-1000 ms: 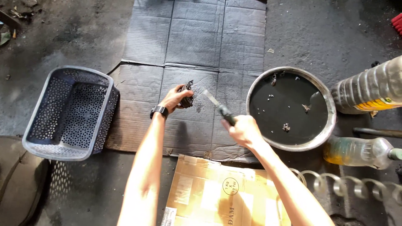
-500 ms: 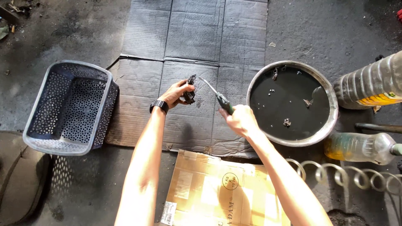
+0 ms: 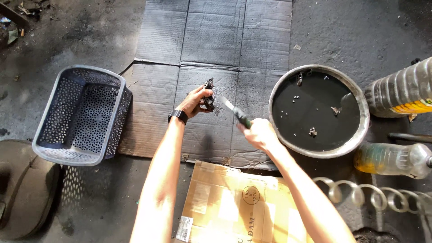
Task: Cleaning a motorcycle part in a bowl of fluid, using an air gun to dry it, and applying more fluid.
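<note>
Seen from the head camera: over the middle of a flattened grey cardboard sheet point(image 3: 211, 40), the left hand point(image 3: 195, 101) pinches a small dark greasy part point(image 3: 209, 94), while the right hand point(image 3: 258, 133) grips a dark-handled tool point(image 3: 235, 112) aimed at it. A round pan point(image 3: 355, 94) of black liquid sits at the sheet's right edge, a perforated grey basket point(image 3: 81, 114) at its left.
</note>
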